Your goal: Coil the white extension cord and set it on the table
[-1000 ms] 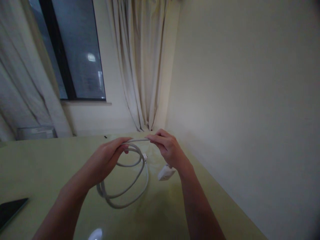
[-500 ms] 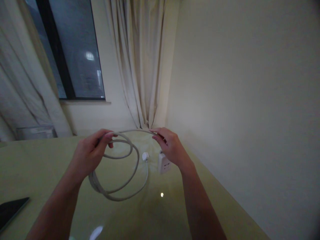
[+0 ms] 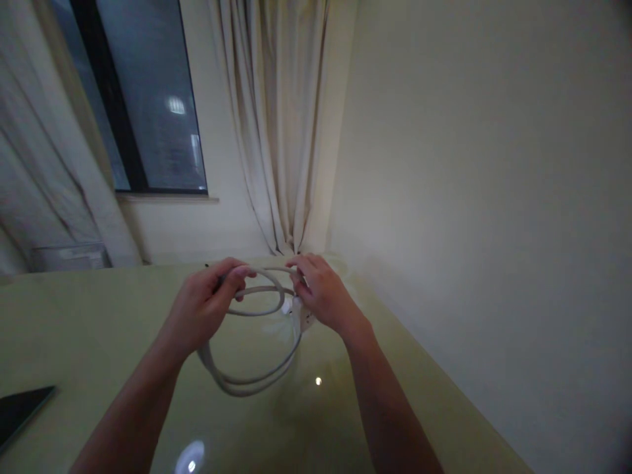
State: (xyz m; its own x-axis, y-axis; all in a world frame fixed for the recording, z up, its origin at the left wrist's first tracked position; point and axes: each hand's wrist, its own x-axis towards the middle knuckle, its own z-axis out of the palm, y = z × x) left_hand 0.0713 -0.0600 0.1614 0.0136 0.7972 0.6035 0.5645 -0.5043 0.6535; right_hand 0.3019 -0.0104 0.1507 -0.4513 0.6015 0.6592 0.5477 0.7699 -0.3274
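Note:
A white cable hangs in several loops over a glossy yellow-green table. My left hand is closed round the top of the loops. My right hand is closed on the cable just to the right, with the white plug block partly hidden under its fingers. The two hands are close together, a short span of cable between them.
A dark flat device lies at the table's left edge. Pale curtains hang at the back corner beside a dark window. A plain wall runs along the table's right side. A grey box stands behind the table at left.
My hands came together from a wider spread, adding another loop to the coil. The plug block rose from the table to under my right hand.

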